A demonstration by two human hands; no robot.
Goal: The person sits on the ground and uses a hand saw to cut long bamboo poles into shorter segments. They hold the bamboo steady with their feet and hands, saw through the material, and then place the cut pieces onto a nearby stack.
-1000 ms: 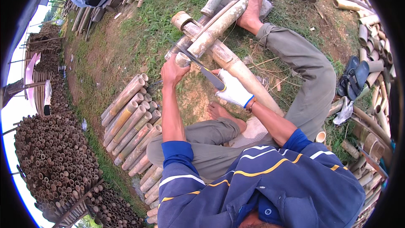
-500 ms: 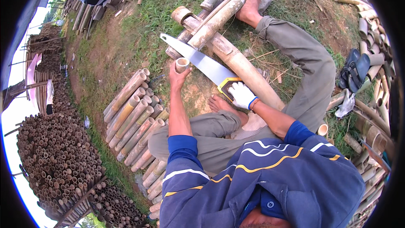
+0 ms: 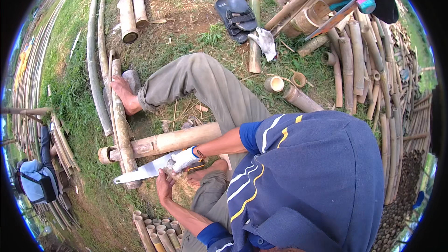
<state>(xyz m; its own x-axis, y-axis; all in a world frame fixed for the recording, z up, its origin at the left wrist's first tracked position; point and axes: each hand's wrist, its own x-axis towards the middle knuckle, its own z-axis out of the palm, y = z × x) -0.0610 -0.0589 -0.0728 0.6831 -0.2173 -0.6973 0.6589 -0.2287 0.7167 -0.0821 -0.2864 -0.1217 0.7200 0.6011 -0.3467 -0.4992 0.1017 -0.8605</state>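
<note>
I sit on grass with a thick bamboo pole [image 3: 172,141] lying across thinner poles [image 3: 122,135] in front of me. My right hand [image 3: 183,159], in a white glove, grips the handle of a hand saw [image 3: 144,171], whose blade points left just below the thick pole. My bare left hand [image 3: 164,187] is right under the saw's handle end, fingers reaching up beside the glove; whether it holds anything is hidden. My bare foot [image 3: 123,95] rests on the thin poles.
Short cut bamboo sections [image 3: 156,231] are stacked by my left elbow. Bamboo rings [image 3: 274,84], a cloth [image 3: 266,42] and dark sandals [image 3: 235,14] lie beyond my knee. Long poles [image 3: 93,56] run along the left, more bamboo [image 3: 373,79] is piled right, and a backpack [image 3: 35,184] sits far left.
The view has swung round. The saw has come down from being held raised over the pole to lie low beside it. My left hand has moved in under the saw handle.
</note>
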